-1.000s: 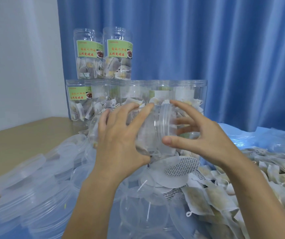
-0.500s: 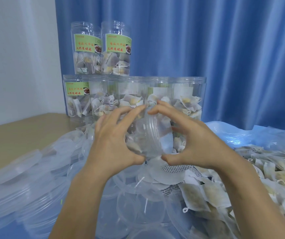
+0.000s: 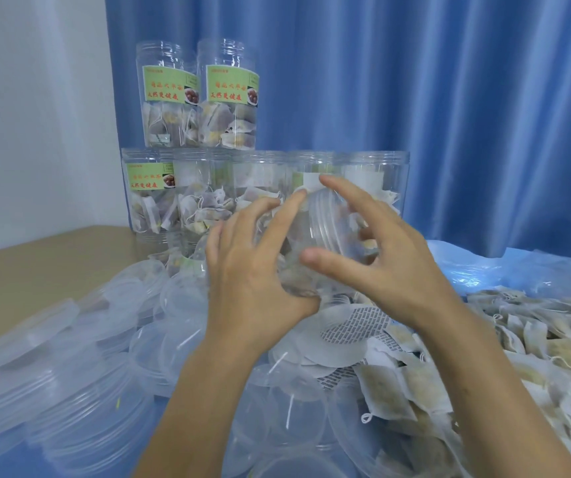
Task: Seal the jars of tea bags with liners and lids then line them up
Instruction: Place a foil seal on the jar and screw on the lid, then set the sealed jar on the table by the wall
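A: Jar (image 3: 298, 250) of tea bags is held tilted above the pile, gripped by the left hand (image 3: 253, 277); the lid (image 3: 329, 225) is being screwed on, right hand (image 3: 377, 267) fingers spread round it (seating can't be judged).

B: Remaining?

A: Loose lids (image 3: 70, 384) are heaped nearest at left, liners (image 3: 339, 336) and loose tea bags (image 3: 536, 339) beyond. Farther back, a row of lidded jars (image 3: 263, 191) is lined up, two top jars (image 3: 198, 94) stacked on it, seemingly uncapped. Judged well short of done.
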